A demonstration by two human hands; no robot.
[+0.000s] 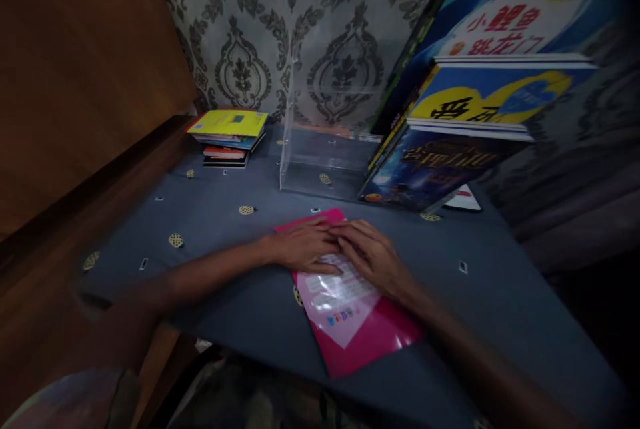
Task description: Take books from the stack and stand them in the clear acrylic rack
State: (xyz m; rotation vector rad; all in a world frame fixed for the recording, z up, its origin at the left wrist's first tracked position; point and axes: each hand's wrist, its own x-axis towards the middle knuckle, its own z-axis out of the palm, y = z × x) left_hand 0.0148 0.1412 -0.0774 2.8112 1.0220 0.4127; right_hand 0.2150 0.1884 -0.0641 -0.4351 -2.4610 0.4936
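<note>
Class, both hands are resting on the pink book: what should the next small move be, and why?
Probably slide the right hand down to the pink book's near edge and pinch it there: both hands lie over the book's far part and neither appears to grip an edge, while the near edge is uncovered. The left hand could steady the cover.

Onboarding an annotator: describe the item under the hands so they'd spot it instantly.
On the table, find the clear holder by the patterned wall. Nearer the viewer, a glossy item lies under the left hand and right hand. Unlike the stacked books and upright books, it's bright pink with a pale panel.
</note>
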